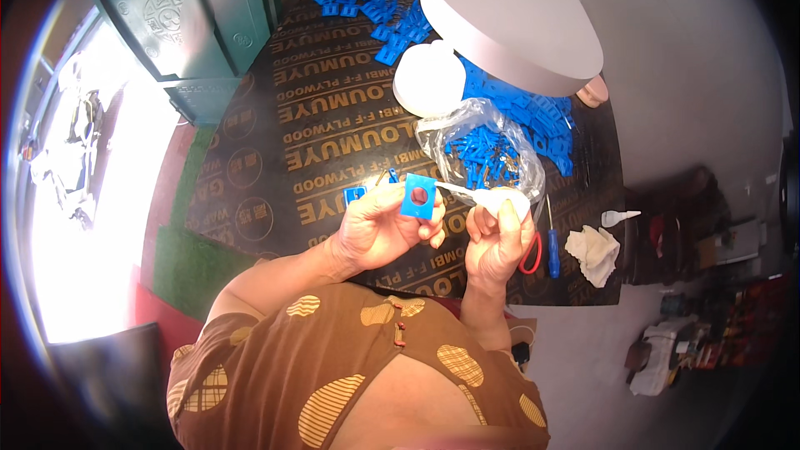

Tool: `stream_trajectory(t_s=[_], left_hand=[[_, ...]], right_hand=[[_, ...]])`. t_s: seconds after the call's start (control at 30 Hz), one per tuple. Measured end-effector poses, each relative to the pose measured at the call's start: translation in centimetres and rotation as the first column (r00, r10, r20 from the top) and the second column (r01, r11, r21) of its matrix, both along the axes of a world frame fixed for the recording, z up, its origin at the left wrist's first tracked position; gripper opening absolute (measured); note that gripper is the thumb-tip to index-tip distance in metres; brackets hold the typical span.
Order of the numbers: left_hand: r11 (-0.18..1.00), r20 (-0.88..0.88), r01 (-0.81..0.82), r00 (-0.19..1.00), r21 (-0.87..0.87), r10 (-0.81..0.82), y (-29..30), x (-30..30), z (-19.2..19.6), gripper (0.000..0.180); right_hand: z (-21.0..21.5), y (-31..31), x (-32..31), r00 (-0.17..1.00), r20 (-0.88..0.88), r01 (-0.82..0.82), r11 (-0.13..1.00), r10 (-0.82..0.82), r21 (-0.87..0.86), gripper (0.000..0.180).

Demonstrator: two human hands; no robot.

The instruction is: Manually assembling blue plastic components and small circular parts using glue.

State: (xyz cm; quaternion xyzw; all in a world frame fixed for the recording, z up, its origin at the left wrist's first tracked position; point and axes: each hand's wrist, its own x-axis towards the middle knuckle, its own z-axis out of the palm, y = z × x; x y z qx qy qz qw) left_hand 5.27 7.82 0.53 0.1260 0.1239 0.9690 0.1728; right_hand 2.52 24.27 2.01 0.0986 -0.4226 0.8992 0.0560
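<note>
Left hand: the left hand is half-curled, thumb and fingers pinching a blue plate by its left side; skin shows through the plate's round hole.
Blue plate: raised above the near part of the bench, its holed face toward the camera.
Right hand: the right hand is partly closed, thumb and fingers pinching a white squeeze bottle.
Nozzle: thin and white, pointing left to the right edge of the blue plate; whether it touches, I cannot tell.
Clear bag: an open clear plastic bag lies just beyond the hands, with small blue parts heaped in it.
Blue pile: loose blue pieces lie beyond the bag and to its right.
Far side: more blue pieces with springs lie to the left of a large white rounded object; a smaller white rounded object is just nearer.
Right side: a blue-handled screwdriver lies beside a red loop, with a crumpled pale cloth farther right.
Second bottle: a small white nozzle bottle is just beyond the cloth, by the bench's right edge.
</note>
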Motion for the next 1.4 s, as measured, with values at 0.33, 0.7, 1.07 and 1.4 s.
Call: stream_trajectory(t_s=[0.33, 0.7, 1.07, 1.4], left_hand=[[1.000, -0.015, 0.005, 1.000, -0.001, -0.005, -0.14, 0.07, -0.11, 0.035], [1.000, -0.026, -0.001, 1.000, -0.015, 0.000, -0.10, 0.06, -0.30, 0.037], [1.000, -0.026, 0.000, 1.000, 0.014, 0.000, -0.08, 0.21, -0.06, 0.038], [0.999, -0.014, 0.002, 1.000, 0.035, -0.001, -0.05, 0.26, -0.03, 0.039]], right_hand=[[-0.01, -0.15, 0.10, 0.997, -0.064, 0.044, 0.998, -0.042, 0.035, 0.010], [0.16, -0.12, 0.35, 0.990, -0.107, 0.097, 0.992, -0.088, 0.075, 0.013], [0.35, -0.27, 0.55, 0.980, -0.160, 0.136, 0.983, -0.116, 0.120, 0.015], [0.24, -0.22, 0.58, 0.980, -0.159, 0.139, 0.982, -0.118, 0.132, 0.016]])
